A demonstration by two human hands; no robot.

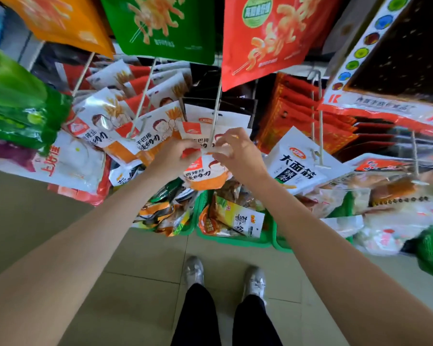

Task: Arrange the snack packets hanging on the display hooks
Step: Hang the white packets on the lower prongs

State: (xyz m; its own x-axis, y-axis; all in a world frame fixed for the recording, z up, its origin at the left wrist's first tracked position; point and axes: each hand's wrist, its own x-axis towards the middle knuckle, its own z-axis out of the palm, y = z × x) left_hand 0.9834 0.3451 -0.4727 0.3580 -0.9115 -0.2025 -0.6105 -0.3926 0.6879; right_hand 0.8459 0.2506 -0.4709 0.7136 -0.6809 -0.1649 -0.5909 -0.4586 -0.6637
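Stock at centre of the frame: white-and-orange snack packet (205,174), hanging below both hands and tilted, its top edge hidden between the fingers.

Left hand (175,156): fingers curled, pinching the packet's top margin from the left. Right hand (235,152): fingers curled, pinching the same margin from the right. Probable reason for the two-sided hold: to keep the hang hole spread and level so it can be threaded onto the tip of the display hook (215,116), the pale rod that runs down from the upper centre and ends right at the fingertips. Whether the hole is already over the tip cannot be told; the fingers cover it.

Adjacent stock, left of centre: matching white-and-orange packets (103,116) fanned along two further rods, overlapping one another, which suggests the held packet belongs to this row.

Upper frame: large orange bag (60,18), green bag (160,26) and red bag (268,36), hung above the row in hand.

Right of centre: white packet with black characters (298,166) on its own wire hook, near the right hand but apart from it; behind it a stack of red packets (300,113).

Lower centre: green baskets (235,242) of mixed packets standing on the tiled floor (148,260), just beyond the person's shoes (194,270).

Status, as judged: hanging step in hand, packet not yet released.
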